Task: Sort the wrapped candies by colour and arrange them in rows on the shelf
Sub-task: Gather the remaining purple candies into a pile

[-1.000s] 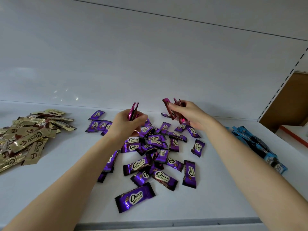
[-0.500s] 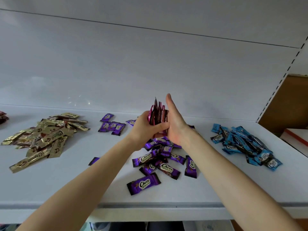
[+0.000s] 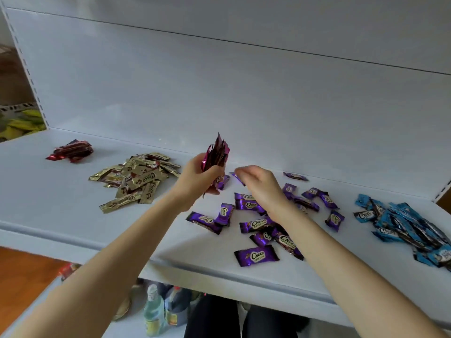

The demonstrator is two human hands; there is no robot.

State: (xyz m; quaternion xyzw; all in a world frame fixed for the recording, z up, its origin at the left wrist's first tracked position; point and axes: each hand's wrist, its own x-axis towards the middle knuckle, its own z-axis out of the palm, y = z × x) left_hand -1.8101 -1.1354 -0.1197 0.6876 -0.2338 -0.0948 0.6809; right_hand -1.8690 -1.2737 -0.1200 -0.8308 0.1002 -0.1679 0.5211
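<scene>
Shelf (image 3: 61,203): four colour groups are laid out along it, and none is in rows yet.
Red pile (image 3: 70,151): a small heap is seen near the back left corner, well apart from the hands.
Gold pile (image 3: 136,178): a loose heap is spread left of centre, towards the back edge.
Left hand (image 3: 197,178): it is raised above the middle of the shelf, with the fingers wrapped tight round a bundle.
Bundle (image 3: 217,152): dark red wrappers are held upright in a fan, clear of the shelf.
Right hand (image 3: 261,186): it is lowered over the purple scatter with the fingers curled. A purple candy (image 3: 237,176) lies at the blurred fingertips, and whether it is gripped cannot be told.
Purple candies (image 3: 256,256): they are scattered from the middle back to the front edge, unsorted.
Blue pile (image 3: 402,223): a heap is stacked at the right end.
Just changed: half a second ago the bundle was squared up between both palms. Now the right hand has been taken away and the bundle is left to the left hand alone.
Meaning for the task: the gathering of reds looks finished. The bundle is probably meant for the red pile, and rows remain to be laid.
</scene>
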